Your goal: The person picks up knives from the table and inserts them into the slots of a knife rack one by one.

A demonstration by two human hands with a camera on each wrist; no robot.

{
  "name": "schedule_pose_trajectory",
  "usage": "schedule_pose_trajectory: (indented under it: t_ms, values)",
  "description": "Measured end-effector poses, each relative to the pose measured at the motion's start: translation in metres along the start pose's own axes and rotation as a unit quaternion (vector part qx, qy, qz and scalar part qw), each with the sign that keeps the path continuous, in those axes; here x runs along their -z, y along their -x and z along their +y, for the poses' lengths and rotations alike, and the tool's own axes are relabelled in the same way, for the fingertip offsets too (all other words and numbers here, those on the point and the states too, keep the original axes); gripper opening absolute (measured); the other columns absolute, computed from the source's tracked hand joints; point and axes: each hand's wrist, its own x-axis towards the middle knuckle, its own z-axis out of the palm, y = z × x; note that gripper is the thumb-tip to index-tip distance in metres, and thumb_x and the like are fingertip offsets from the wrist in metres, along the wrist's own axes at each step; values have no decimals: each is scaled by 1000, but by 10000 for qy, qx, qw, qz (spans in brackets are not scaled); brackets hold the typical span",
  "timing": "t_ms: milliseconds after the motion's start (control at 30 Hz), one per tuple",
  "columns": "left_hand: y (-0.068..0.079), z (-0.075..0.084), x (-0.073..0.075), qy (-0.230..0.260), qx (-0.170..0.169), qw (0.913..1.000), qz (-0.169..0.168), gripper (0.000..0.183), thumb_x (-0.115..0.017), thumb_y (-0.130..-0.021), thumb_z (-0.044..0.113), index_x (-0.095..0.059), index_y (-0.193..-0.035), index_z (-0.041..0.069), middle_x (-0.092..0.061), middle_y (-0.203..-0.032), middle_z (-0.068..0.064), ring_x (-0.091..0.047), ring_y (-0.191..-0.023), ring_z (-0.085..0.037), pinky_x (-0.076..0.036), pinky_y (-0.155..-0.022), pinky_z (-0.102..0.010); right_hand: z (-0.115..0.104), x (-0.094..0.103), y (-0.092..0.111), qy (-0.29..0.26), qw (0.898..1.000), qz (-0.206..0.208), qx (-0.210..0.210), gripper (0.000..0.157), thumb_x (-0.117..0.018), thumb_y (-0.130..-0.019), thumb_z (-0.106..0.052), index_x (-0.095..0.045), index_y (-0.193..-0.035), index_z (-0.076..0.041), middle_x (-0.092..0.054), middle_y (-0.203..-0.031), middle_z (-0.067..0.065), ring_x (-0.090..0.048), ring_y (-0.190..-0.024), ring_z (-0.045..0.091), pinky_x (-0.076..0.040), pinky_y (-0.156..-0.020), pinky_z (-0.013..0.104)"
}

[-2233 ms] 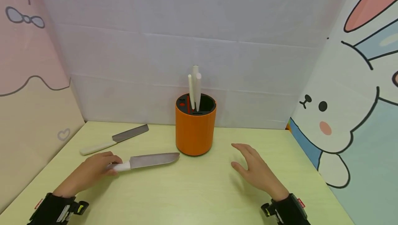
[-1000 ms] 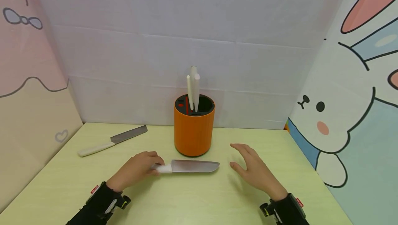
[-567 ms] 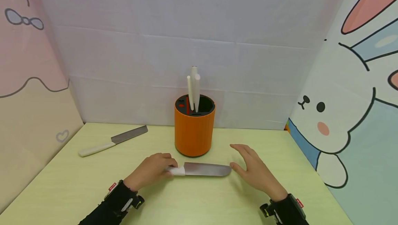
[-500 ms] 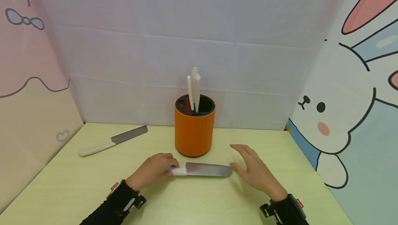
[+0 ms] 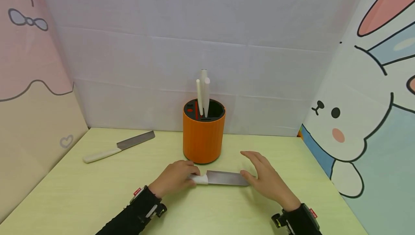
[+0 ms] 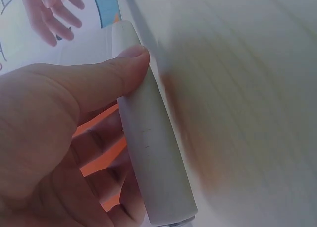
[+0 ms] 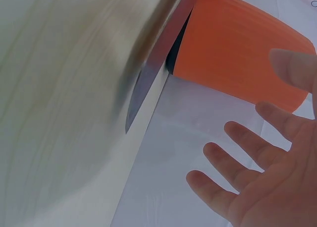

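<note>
My left hand [image 5: 175, 178] pinches the white handle of a kitchen knife [image 5: 227, 178] between thumb and fingers. Its broad blade points right, low over the table and in front of the orange knife block [image 5: 203, 143]. The left wrist view shows the thumb lying across the knife handle [image 6: 156, 152]. My right hand [image 5: 267, 180] hovers with spread fingers, its thumb covering the blade's tip in the head view. From the right wrist, the knife blade [image 7: 151, 71] appears apart from that hand [image 7: 272, 177], which holds nothing.
Several white-handled knives [image 5: 203, 92] stand in the block's black top. A second knife with a square-ended blade [image 5: 134, 140] lies at the back left of the pale table [image 5: 207, 213]. A white sheet [image 5: 129, 65] rises behind; printed panels flank both sides.
Gripping the knife, my left hand has slid from the left side of the table rightward to below the knife block. The blade's tip has reached my right hand, which stays in place.
</note>
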Motion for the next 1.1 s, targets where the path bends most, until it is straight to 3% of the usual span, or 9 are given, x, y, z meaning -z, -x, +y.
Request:
schedule_pose_trajectory:
  t_ms: [567, 1100]
  values:
    - [-20, 14, -17, 32, 126, 9999, -77, 21, -79, -79, 30, -68, -97, 27, -53, -86, 13, -47, -73, -7, -42, -61, -23, 0, -1, 0, -11, 10000, -1, 46, 57, -65, -93, -31, -39, -143, -23, -41, -140, 0, -38, -127, 20, -41, -98, 49]
    - [-25, 26, -16, 136, 159, 9997, -109, 23, -78, -80, 29, -71, -101, 23, -57, -88, 12, -48, -74, -5, -43, -65, -22, 0, -2, -1, -41, 10000, -69, 12, 57, -63, -94, -33, -38, -144, -25, -40, -141, -1, -37, -128, 21, -41, -98, 50]
